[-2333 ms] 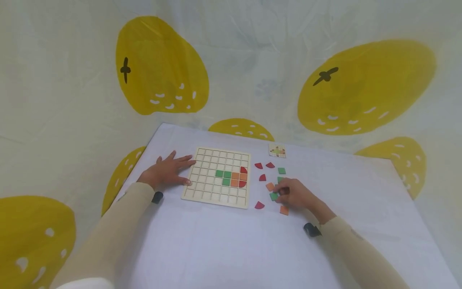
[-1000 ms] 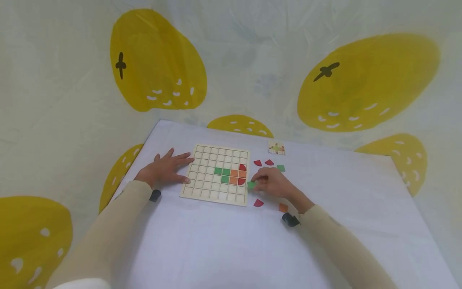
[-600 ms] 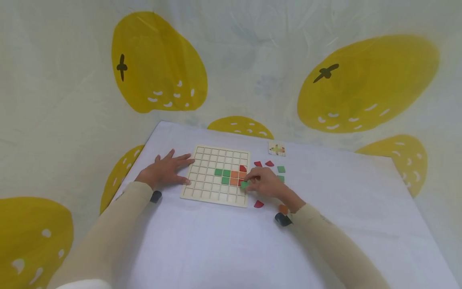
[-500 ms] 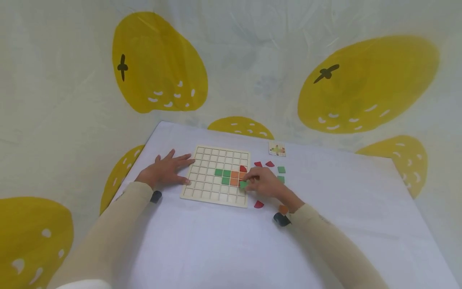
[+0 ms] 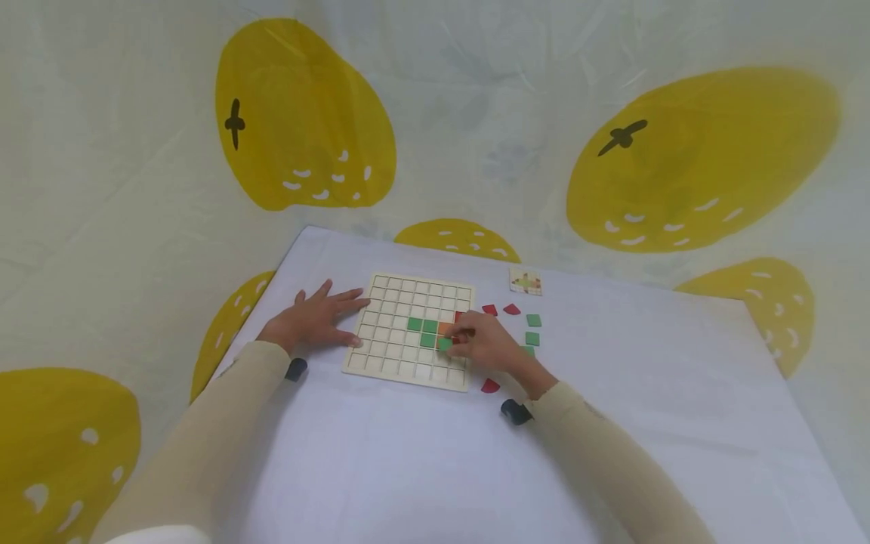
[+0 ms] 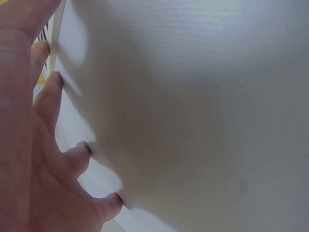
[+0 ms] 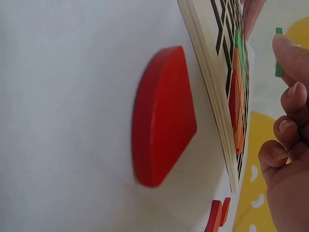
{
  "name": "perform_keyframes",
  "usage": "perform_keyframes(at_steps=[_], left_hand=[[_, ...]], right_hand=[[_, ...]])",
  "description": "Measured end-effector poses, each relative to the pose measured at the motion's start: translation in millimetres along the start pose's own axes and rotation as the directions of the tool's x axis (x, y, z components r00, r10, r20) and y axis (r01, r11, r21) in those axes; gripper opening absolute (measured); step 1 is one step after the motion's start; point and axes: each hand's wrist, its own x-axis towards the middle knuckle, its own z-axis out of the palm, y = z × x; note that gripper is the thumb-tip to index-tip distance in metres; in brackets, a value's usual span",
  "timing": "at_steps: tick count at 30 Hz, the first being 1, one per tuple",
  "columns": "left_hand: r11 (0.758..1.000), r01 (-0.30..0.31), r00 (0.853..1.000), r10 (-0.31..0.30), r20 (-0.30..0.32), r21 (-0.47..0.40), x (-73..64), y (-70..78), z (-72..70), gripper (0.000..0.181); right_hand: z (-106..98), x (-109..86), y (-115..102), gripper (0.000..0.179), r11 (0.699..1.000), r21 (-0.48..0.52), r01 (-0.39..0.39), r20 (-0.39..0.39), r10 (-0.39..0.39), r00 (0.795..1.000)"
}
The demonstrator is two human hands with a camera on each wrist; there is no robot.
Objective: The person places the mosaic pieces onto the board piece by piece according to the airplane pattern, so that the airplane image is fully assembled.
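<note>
Square green tile (image 5: 444, 344) is pinched by the right hand (image 5: 485, 342) above the wooden grid (image 5: 396, 352), left hand (image 5: 311, 321) spread.

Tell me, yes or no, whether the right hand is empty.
No, the right wrist view shows the right hand holding a green tile, with a gap between that tile and the grid board.

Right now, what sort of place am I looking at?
Probably a play or puzzle area: a square wooden grid board, small flat green square tiles, and a pale backdrop printed with large yellow shapes.
</note>
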Motion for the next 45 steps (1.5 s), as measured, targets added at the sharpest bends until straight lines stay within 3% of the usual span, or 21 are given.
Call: perform_keyframes(at_steps=[10, 15, 33, 45], left_hand=[[1.0, -0.006, 1.0, 0.006, 0.004, 0.016, 2.9, -1.7, 1.7, 0.098], [1.0, 0.0, 1.0, 0.0, 0.012, 0.016, 3.0, -0.7, 0.9, 0.098], [1.0, -0.015, 1.0, 0.015, -0.006, 0.005, -0.3, -0.4, 1.0, 0.098], [1.0, -0.02, 1.0, 0.021, -0.013, 0.021, -0.9, 0.4, 1.1, 0.096]], right_hand=[[4, 6.9, 0, 0.027, 0.998, 0.035, 0.058, -0.007, -0.058, 0.998], [6, 9.9, -3, 0.027, 0.998, 0.063, 0.018, 0.006, -0.018, 1.0], [18, 21.7, -14, 0.025, 1.0, 0.009, -0.001, 0.003, 0.001, 1.0], [28, 32.0, -22, 0.021, 0.999, -0.016, 0.036, -0.023, -0.037, 0.999]])
